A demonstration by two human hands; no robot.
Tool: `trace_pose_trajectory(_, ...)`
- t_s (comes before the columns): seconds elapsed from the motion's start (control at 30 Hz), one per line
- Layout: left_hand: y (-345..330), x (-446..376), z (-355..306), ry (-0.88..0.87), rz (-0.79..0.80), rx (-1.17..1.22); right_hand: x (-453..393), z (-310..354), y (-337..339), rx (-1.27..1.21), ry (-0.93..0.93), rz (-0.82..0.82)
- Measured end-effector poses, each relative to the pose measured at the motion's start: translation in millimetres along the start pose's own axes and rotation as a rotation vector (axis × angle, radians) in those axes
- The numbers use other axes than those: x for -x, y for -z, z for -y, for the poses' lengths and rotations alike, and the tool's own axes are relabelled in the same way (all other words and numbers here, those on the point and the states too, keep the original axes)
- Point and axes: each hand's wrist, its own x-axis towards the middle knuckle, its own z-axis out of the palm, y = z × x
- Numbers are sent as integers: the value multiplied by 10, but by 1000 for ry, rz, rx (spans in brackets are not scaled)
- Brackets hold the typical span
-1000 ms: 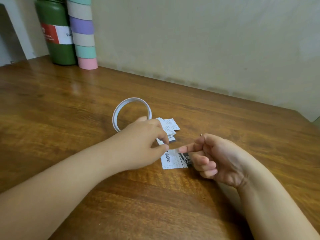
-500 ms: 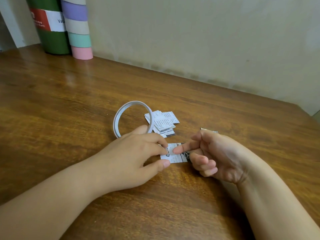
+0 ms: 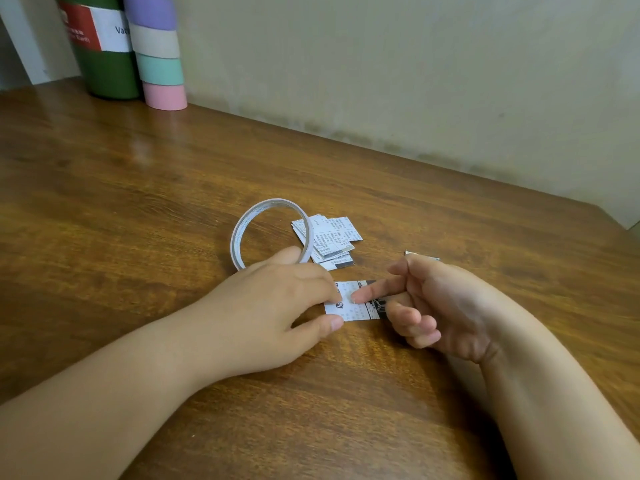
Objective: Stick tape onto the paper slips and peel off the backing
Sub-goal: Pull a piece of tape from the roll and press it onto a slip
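A printed paper slip [image 3: 360, 308] lies on the wooden table [image 3: 138, 202] between my hands. My left hand [image 3: 277, 306] pinches the slip's left edge between thumb and index finger. Its far fingers touch a thin white tape roll [image 3: 242, 223], which stands tilted on edge just behind the hand. Any tape end under the fingers is hidden. My right hand [image 3: 440, 306] presses its straight index fingertip on the middle of the slip, with the other fingers curled and holding nothing. A small stack of slips [image 3: 337, 237] lies right of the roll.
A green canister [image 3: 104, 46] and a stack of pastel tape rolls [image 3: 159, 53] stand at the far left by the wall. A small white scrap [image 3: 422, 254] shows behind my right hand. The table's right edge runs near the far right.
My left hand has come from the stack of slips toward me to the single slip's left edge. My right index finger now lies on that slip. The view has shifted slightly.
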Motion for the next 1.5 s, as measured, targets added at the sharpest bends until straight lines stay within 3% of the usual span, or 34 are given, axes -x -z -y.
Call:
trace_pose_trajectory(0.47, -69, -15, 11, -21, 22, -48, 65, -3, -19, 147, 74, -154)
trace_pose_trajectory(0.73, -50, -11, 1, -12, 47, -46, 149, -15, -54, 498, 380, -274)
trace_pose_trajectory(1.03, -26, -14, -12, -3, 78, -34, 67, -75, -96, 716, 320, -307)
trace_pose_trajectory(1.5, 102, 10, 38, 34, 227, -8, 83, -52, 18, 720, 247, -234)
